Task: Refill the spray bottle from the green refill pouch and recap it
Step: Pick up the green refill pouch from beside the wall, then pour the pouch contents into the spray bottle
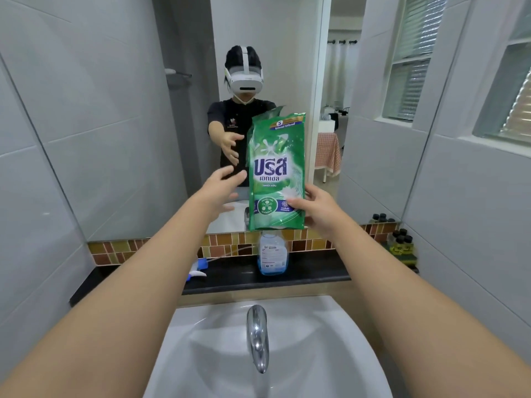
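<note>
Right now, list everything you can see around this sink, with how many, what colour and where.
Refill pouch: one, green, held upright above the bottle.
Spray bottle: one, clear with blue liquid low inside, uncapped, on the black ledge.
Spray head: one, blue and white with tube, lying on the ledge left of the bottle.
Small bottles: several, dark-capped, yellowish, right end of ledge.
Faucet: one, chrome, over the white sink.
Mirror: one, above the tile strip, reflecting the person.
Window: one, frosted, right wall.
Left hand: open, reaching toward the pouch.
Right hand: gripping the pouch's lower right edge.
</note>
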